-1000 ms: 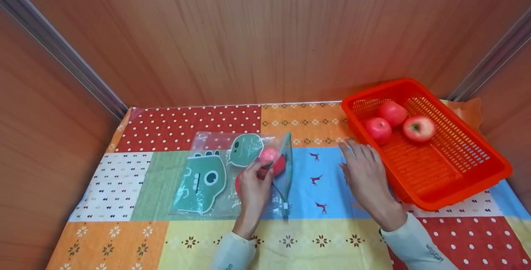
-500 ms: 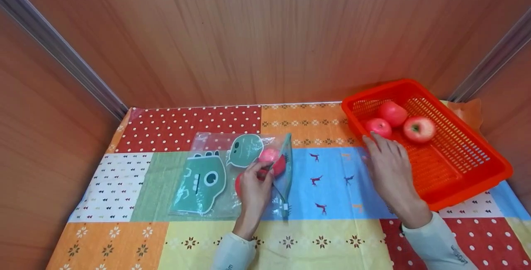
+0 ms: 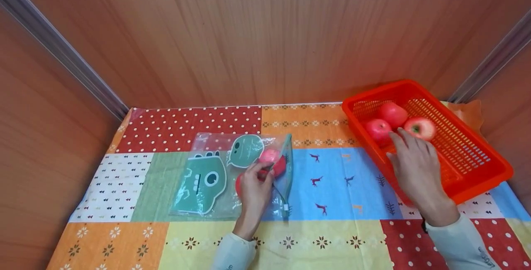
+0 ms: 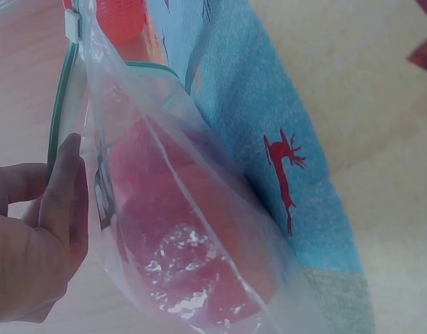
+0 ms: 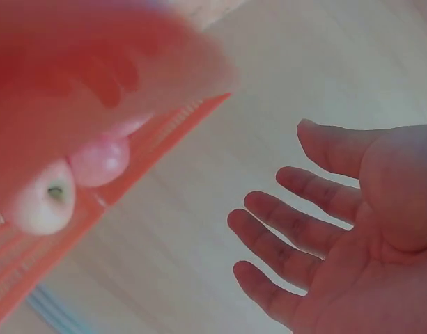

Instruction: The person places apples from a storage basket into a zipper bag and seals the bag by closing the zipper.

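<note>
Pale grey-blue sleeves (image 3: 458, 239) bear small dark lettering (image 3: 486, 257) (a dark strip (image 3: 424, 225) peeks out by the right cuff (image 3: 446, 227)).

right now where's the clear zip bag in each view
Head: clear zip bag just left of centre, lower half, by the left hand.
Left wrist: across the middle, running off the bottom edge.
Right wrist: not in it.
Shared landmark: red basket, right in head, top in left wrist, left in right wrist.
</note>
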The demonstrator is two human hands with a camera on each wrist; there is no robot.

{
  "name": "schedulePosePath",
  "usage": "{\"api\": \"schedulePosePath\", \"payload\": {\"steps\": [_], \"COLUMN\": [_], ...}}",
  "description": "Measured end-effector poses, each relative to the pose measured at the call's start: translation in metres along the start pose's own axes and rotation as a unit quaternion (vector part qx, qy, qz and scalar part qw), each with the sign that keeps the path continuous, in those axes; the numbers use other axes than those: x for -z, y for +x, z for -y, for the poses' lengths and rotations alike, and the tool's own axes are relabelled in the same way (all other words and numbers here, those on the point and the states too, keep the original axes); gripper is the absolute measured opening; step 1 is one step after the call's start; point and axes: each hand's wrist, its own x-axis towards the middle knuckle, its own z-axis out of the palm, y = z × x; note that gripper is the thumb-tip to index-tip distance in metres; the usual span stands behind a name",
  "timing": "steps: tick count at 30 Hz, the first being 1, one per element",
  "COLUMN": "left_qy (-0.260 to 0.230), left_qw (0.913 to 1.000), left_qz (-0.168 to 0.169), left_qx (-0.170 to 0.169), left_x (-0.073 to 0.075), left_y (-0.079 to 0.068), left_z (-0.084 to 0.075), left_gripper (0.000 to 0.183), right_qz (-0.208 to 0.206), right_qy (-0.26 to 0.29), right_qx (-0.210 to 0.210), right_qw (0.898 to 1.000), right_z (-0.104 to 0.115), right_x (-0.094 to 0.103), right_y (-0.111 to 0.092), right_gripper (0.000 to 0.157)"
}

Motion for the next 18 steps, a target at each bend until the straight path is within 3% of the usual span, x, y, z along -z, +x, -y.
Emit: {"api": "schedulePosePath", "payload": {"steps": [6,18], "left_qy": [-0.003,-0.011], "left_qw": [0.9999,0.9999], "left_qz": [-0.006,0.000], "left_qx": [-0.011,0.002], "left_x": [0.001,0.001], "left_y": [-0.001,-0.001], "left_z": [0.002,0.001], "left_gripper": [0.024,0.024], "right_qz": [0.003,0.039], "right_qy": [-0.003,0.000], "right_qx": [-0.006,-0.045], "right_qw": [1.000,0.998], "right_z": [-0.012,-0.038], "right_x": [0.008,0.022], "right_y": [0.000,0.012], "right_gripper": [0.068,0.075]}}
